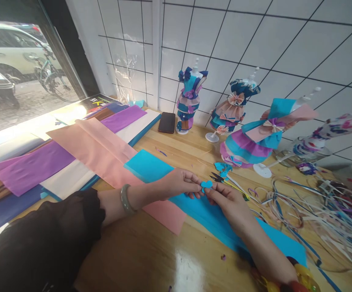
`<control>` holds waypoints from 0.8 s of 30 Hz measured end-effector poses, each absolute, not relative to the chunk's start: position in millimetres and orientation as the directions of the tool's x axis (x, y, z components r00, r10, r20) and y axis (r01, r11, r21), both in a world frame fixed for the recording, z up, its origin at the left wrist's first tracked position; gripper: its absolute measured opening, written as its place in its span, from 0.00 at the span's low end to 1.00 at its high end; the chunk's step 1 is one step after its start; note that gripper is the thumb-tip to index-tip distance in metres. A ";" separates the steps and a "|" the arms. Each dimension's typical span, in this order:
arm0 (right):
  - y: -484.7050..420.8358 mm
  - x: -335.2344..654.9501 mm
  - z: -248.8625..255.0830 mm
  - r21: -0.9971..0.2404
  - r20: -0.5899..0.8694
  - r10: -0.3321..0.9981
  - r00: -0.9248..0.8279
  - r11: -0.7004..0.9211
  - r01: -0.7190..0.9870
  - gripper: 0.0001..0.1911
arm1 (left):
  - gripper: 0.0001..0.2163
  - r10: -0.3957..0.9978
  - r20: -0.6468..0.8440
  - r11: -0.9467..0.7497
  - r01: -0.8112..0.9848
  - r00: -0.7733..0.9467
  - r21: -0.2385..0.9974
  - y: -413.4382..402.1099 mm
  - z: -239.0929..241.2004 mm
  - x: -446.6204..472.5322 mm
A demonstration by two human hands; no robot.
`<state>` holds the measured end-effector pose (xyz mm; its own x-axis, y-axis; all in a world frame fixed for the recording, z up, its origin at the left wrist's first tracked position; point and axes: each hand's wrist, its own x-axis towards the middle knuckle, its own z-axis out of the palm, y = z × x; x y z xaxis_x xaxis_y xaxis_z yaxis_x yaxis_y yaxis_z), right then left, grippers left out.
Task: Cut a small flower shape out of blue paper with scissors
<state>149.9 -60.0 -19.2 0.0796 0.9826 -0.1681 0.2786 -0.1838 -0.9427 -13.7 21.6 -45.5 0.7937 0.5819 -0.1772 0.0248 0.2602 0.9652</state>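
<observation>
You had the small blue cutout [207, 184] pinched from both sides, left hand [179, 184] and right hand [228, 199], fingertips closed on it, just over the blue sheet [147, 165]. Scissors [221, 178] lay just beyond that sheet, a ribbon tangle [325, 211] off to its right. Your fingers hid the cutout's edges, so I couldn't tell its shape.

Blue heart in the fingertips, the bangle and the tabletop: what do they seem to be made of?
Blue heart: thin matte crepe-like paper, same colour as the blue sheet beneath, probably. Bangle: smooth grey-green, glossy, jade or glass perhaps. Tabletop: varnished wood, grain and window glare showing.
</observation>
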 end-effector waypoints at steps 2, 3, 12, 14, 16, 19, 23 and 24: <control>-59.9 149.9 -17.4 -0.946 -0.175 0.981 0.078 -0.190 0.262 0.19 | 0.10 0.581 -0.191 0.280 0.025 0.791 0.960 22.0 -42.8 -13.5; -60.0 150.1 -17.3 -0.947 -0.178 0.981 0.082 -0.194 0.258 0.18 | 0.10 0.583 -0.198 0.295 0.022 0.788 0.955 22.0 -41.5 -13.3; -60.3 151.4 -22.9 -0.926 -0.167 0.981 0.101 -0.191 0.325 0.19 | 0.19 0.612 -0.134 0.262 -0.040 0.780 0.964 21.9 -45.9 -13.1; -60.1 151.1 -23.1 -0.924 -0.164 0.981 0.104 -0.190 0.332 0.20 | 0.19 0.611 -0.112 0.246 -0.054 0.784 0.968 22.0 -48.5 -12.9; -60.1 150.9 -22.5 -0.920 -0.171 0.981 0.096 -0.194 0.340 0.21 | 0.19 0.609 -0.112 0.247 -0.054 0.785 0.968 22.2 -49.6 -12.6; -60.3 151.1 -20.9 -0.914 -0.190 0.979 0.071 -0.203 0.352 0.20 | 0.18 0.604 -0.127 0.254 -0.039 0.787 0.966 22.4 -48.7 -12.6; -60.3 151.4 -20.0 -0.920 -0.197 0.977 0.079 -0.212 0.331 0.19 | 0.18 0.595 -0.126 0.261 -0.043 0.794 0.964 22.9 -46.9 -13.2; -60.2 151.4 -19.9 -0.922 -0.198 0.977 0.081 -0.214 0.324 0.19 | 0.18 0.592 -0.126 0.267 -0.046 0.796 0.963 23.0 -46.6 -13.2</control>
